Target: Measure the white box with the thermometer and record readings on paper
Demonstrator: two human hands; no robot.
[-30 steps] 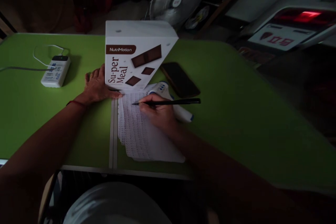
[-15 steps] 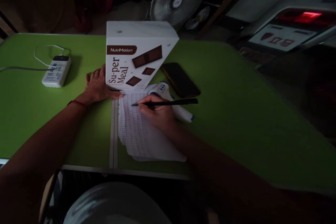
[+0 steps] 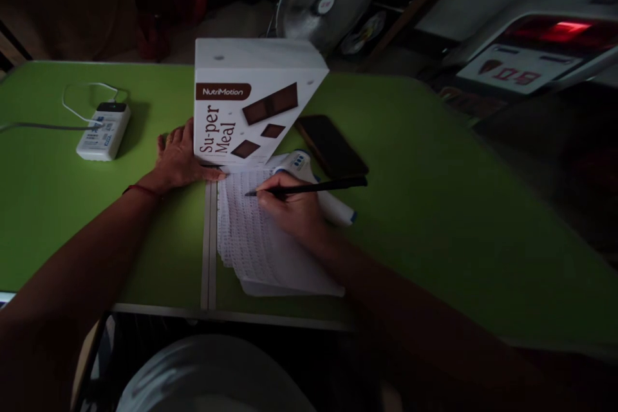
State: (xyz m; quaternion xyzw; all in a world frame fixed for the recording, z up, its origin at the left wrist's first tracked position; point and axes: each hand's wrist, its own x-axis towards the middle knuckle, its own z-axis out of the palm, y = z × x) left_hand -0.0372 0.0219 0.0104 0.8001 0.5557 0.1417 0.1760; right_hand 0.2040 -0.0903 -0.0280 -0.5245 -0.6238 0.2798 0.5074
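Pinched in my right hand (image 3: 294, 206) is a black pen (image 3: 333, 185), its tip on or just over the stack of paper sheets (image 3: 253, 238), which are covered in rows of small handwriting. My left hand (image 3: 183, 158) lies spread on the green table, its thumb resting at the top left of the sheets and its fingers beside the white Su-per Meal box (image 3: 224, 122). That box stands upright behind the paper. A white and blue device (image 3: 299, 164), perhaps a handheld thermometer, is partly hidden by my right hand and the pen.
A dark phone (image 3: 333, 148) lies right of the box on the green table (image 3: 434, 219). At the left, a white power adapter (image 3: 103, 132) has cables attached. Beyond the far edge stand a fan (image 3: 326, 6) and a white machine with a red light (image 3: 570, 32).
My right hand and the pen have shifted slightly to the right along the paper, and the pen's back end is a little higher. My left hand has stayed in place.
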